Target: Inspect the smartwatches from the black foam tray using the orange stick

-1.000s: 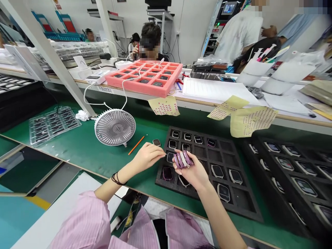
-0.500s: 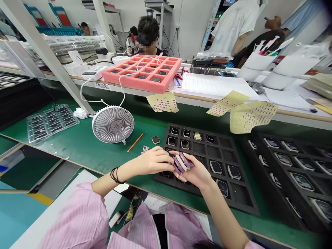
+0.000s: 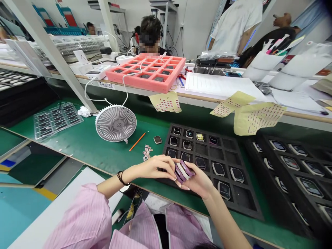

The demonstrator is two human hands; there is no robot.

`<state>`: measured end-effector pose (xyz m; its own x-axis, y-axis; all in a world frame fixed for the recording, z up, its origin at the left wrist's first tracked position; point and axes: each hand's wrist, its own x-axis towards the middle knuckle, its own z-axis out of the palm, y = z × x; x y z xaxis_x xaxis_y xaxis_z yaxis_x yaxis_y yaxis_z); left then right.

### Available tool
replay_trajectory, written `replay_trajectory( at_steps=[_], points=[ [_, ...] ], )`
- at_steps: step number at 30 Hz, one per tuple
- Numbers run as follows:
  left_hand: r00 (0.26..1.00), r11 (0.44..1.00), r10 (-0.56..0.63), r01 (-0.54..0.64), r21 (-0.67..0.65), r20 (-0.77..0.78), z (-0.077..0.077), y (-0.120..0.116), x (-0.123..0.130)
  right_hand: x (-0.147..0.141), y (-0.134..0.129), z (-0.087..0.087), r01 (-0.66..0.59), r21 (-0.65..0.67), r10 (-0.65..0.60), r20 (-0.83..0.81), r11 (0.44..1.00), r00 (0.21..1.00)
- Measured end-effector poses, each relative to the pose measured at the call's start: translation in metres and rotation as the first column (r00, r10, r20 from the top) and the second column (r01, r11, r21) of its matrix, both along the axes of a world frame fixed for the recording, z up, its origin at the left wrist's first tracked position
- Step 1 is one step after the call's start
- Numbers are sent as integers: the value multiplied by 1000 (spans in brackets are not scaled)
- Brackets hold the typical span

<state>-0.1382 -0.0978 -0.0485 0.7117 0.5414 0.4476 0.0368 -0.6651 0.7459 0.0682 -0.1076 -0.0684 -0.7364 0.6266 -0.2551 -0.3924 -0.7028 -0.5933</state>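
Observation:
A small stack of watch cases [image 3: 183,172], purple with a white one between, is gripped in my right hand [image 3: 201,181]. My left hand [image 3: 160,167] pinches the left side of the same stack with its fingertips. Both hands are over the near part of a black foam tray [image 3: 241,173], hiding some of its slots. Square watches sit in several slots; one watch [image 3: 200,137] has a lit yellow screen. A loose watch [image 3: 157,139] lies on the green bench left of the tray, near a heap of small pieces [image 3: 147,152].
A round fan [image 3: 116,123] stands on the bench beside an orange stick [image 3: 137,141]. Stacked black trays of watches [image 3: 298,166] rise at the right. A pink foam tray [image 3: 166,84] rests on the shelf, with yellow dotted sheets [image 3: 166,102] hanging below. Other people are beyond.
The view has shifted slightly, so the scene sits a little further right. Both hands stay on the stack and are slightly lower. One watch screen in the tray's back row now shows a coloured face.

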Motion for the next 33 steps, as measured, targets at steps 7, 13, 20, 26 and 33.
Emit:
replay_trajectory(
  at_steps=[7,13,20,26,33],
  points=[
    [1000,996,-19,19,-89,7,-8,-5,-2,-3,-4,-7,-22,-21,23,41,1000,999],
    [999,1000,29,-29,7,-36,-11,-7,-8,-5,-3,-5,-61,0,61,71,998,996],
    [973,991,132,-136,-6,-190,-17,-14,-10,-12,-20,-5,-6,57,-3,171,998,985],
    [961,982,160,-179,-67,-224,-29,-7,-34,-25,-31,-15,-13,21,9,187,1000,982],
    [704,876,481,-356,326,-523,-45,10,-101,-16,-15,-10,83,23,-85,174,996,981]
  ],
)
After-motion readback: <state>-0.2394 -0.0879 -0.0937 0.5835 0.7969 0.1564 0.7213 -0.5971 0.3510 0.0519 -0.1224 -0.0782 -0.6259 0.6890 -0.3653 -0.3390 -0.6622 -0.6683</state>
